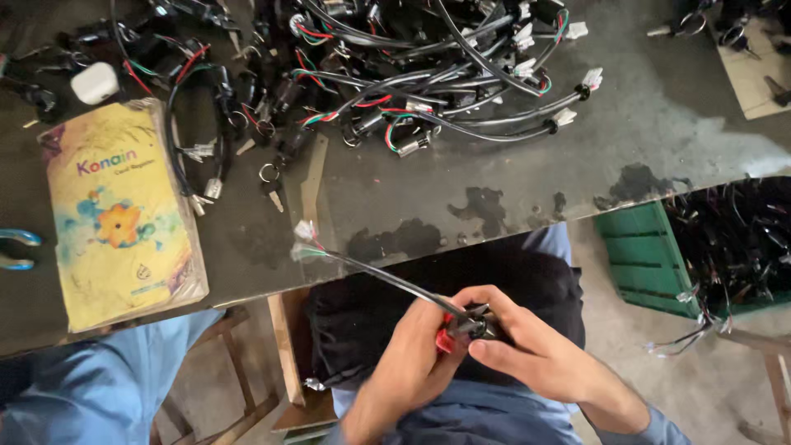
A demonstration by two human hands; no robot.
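dark stained workbench (461, 189) with tangled wire harnesses (395, 74), loose keys (272, 185), yellow notebook (119, 214), white case (95, 82)

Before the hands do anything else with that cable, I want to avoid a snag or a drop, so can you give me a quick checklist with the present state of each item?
1. Both hands on the part: left hand and right hand close around the black switch body. Ok.
2. Cable runs free up to its white connector at the table edge. Ok.
3. Connector apart from the wire harness pile. Ok.
4. Red piece at the left fingers, what it is: cannot tell.
5. Yellow book lies away from the cable. Ok.
6. Firmness of grip: cannot tell.
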